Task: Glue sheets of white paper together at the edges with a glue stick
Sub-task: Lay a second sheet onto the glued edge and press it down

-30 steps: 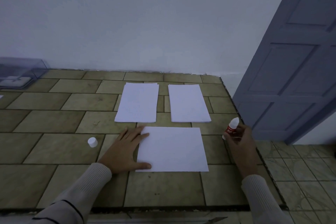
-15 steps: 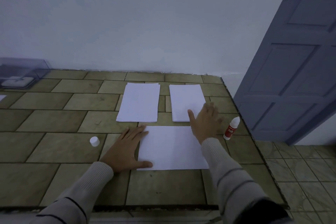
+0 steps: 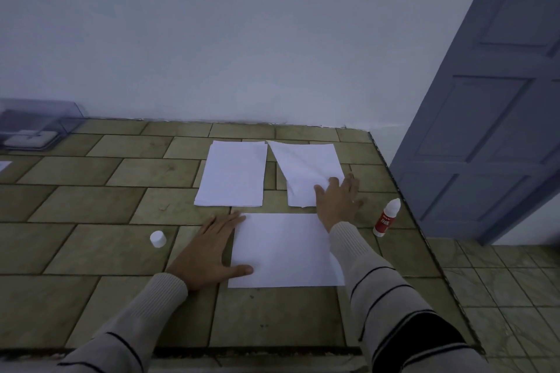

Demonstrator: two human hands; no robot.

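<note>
Step in hand, as judged: taking a fresh sheet to join to the near sheet (image 3: 281, 251), which lies flat on the desk (image 3: 91, 251). Beyond it lie two piles, left pile (image 3: 231, 174) and right pile (image 3: 306, 172). The top sheet of the right pile sits askew, though the view does not settle whether it is lifted or only slewed. The right hand (image 3: 338, 200) rests on its near corner, fingers spread and straight, clasping nothing. The left hand (image 3: 212, 251) presses flat on the near sheet's left edge, also open-fingered. The glue stick (image 3: 386, 218) stands upright just right of the right hand, untouched. Its cap (image 3: 158, 238) lies well apart to the left. The next move calls for freeing one sheet alone and squaring its edge to the near sheet.

Surroundings: pale wall (image 3: 242, 39), grey-blue door (image 3: 485, 100), tiled desk, tiled floor (image 3: 500, 297), clear box (image 3: 33, 127).
</note>
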